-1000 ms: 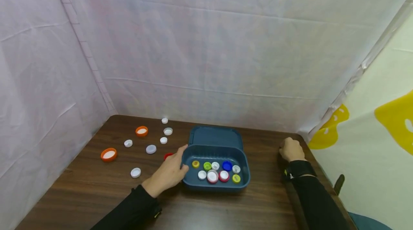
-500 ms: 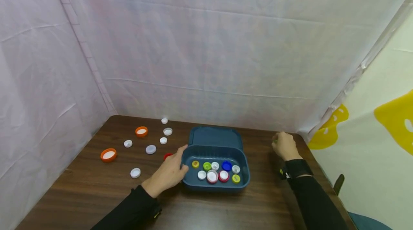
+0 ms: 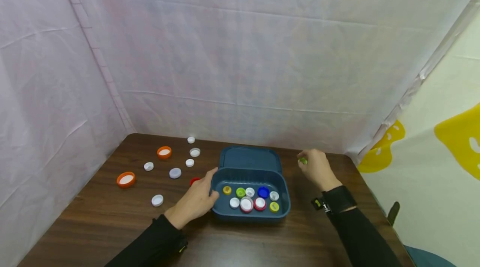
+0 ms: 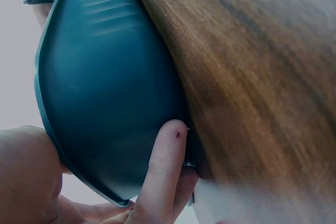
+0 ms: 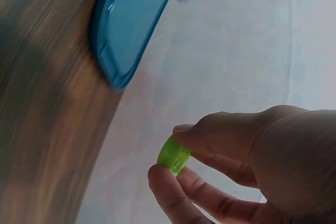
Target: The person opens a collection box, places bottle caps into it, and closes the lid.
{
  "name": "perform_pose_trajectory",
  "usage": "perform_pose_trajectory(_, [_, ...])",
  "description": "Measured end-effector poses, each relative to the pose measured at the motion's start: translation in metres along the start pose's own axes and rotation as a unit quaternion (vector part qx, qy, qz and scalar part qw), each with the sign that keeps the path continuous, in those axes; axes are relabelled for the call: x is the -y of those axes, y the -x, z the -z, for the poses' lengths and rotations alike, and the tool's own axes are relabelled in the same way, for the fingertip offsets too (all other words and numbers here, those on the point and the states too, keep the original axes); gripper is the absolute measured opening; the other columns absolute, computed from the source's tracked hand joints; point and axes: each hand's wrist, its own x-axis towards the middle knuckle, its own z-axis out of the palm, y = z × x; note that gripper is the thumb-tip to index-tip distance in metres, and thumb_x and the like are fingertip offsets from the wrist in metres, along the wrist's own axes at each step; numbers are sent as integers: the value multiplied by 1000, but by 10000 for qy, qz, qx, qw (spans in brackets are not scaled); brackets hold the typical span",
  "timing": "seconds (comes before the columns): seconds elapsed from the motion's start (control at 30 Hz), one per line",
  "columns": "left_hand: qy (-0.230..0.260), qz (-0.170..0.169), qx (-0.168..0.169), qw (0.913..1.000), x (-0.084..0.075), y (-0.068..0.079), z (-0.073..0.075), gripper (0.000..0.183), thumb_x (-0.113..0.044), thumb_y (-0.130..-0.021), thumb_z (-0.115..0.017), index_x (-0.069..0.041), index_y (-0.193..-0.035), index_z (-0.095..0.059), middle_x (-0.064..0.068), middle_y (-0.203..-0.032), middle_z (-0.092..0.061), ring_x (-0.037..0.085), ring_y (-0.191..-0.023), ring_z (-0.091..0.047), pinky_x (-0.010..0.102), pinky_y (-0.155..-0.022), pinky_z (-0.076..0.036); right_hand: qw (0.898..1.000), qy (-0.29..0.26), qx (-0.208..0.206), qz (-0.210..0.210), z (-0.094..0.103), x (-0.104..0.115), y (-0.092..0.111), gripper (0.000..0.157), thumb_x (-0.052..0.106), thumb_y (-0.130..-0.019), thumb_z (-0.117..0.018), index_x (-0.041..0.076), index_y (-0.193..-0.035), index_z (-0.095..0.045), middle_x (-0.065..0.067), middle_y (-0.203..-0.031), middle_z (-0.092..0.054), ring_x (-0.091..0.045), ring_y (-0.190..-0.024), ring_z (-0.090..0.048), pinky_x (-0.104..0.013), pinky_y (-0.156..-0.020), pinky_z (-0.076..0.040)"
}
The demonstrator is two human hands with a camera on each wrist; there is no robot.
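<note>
In the head view, my right hand (image 3: pixel 316 169) is raised over the table to the right of the dark blue plastic box (image 3: pixel 250 217). Between thumb and fingertips it pinches a small green bottle cap (image 5: pixel 174 155), seen clearly in the right wrist view. The left hand (image 3: pixel 196 196) holds the box at its left side, thumb at the rim and a finger (image 4: pixel 167 156) against the outer wall. Inside the box lie several caps, among them a blue cap (image 3: pixel 263 192), a light green cap (image 3: pixel 241 193) and white ones. The box's lid (image 3: pixel 250 158) lies folded back.
Left of the box, several caps lie scattered on the brown wooden table (image 3: pixel 97 217): two orange rings (image 3: pixel 126 179) with white centres, white caps (image 3: pixel 157 200) and a partly covered red cap (image 3: pixel 194 180). White sheeting (image 3: pixel 240 71) stands behind and left of the table.
My right hand has moved left from the table's right side toward the box, and the green cap in it has come into view. The left hand and the box have stayed put.
</note>
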Motion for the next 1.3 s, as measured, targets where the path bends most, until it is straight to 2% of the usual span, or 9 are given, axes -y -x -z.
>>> perform_pose_trajectory(0.1, [-7,-14,-6,10000,-1,1,1,78,-6,-107,-72,-2,-177,-39,22,-139,-73,13,-79,-66,40,-85,-62,9999,-15,-2,155,0,14,3,16,0,-101,-81,-5,-115,-86,-27,-113,-85,-40,-99,-79,-58,-86,-66])
perform_pose_trajectory(0.3, [-26,-14,-17,10000,-1,0,1,78,-6,-107,-73,-2,-177,-40,24,-144,-71,15,-82,-67,41,-87,-62,9986,-125,85,510,0,40,8,15,-1,-101,-81,-3,-115,-87,-21,-106,-81,-25,-85,-68,-42,-74,-58])
perform_pose_trajectory(0.6, [-3,4,12,10000,-2,0,2,77,-6,-107,-72,-2,-177,-39,22,-136,-73,14,-78,-67,38,-81,-61,9955,-243,346,848,-12,69,19,15,-1,-98,-87,1,-112,-87,-12,-101,-77,-16,-83,-67,-31,-72,-60])
perform_pose_trajectory(0.73, [37,92,54,9999,-1,0,1,76,-7,-109,-71,-2,-177,-38,22,-139,-73,13,-79,-68,35,-79,-61,9925,-198,606,1041,-19,75,23,16,0,-96,-90,3,-112,-87,-11,-103,-78,-16,-86,-69,-32,-76,-64])
perform_pose_trajectory(0.9, [132,159,100,9997,0,-1,-1,77,-7,-109,-71,-3,-178,-37,21,-131,-72,13,-71,-67,31,-71,-59,9897,-212,773,1186,-24,80,26,17,-3,-94,-91,0,-111,-87,-13,-106,-79,-22,-94,-75,-40,-84,-70])
perform_pose_trajectory(1.1, [133,231,124,9996,0,-1,-1,77,-7,-110,-70,-4,-179,-37,23,-141,-71,13,-75,-68,33,-75,-61,9893,-105,915,1133,-26,80,27,22,-2,-93,-93,1,-113,-87,-14,-110,-80,-27,-102,-78,-46,-88,-69])
perform_pose_trajectory(1.3, [77,204,108,9997,0,-1,-1,77,-7,-109,-70,-3,-178,-37,24,-144,-71,13,-79,-69,38,-82,-64,9890,-122,921,1150,-28,77,28,24,-2,-93,-92,1,-117,-87,-17,-113,-80,-30,-103,-78,-46,-87,-68])
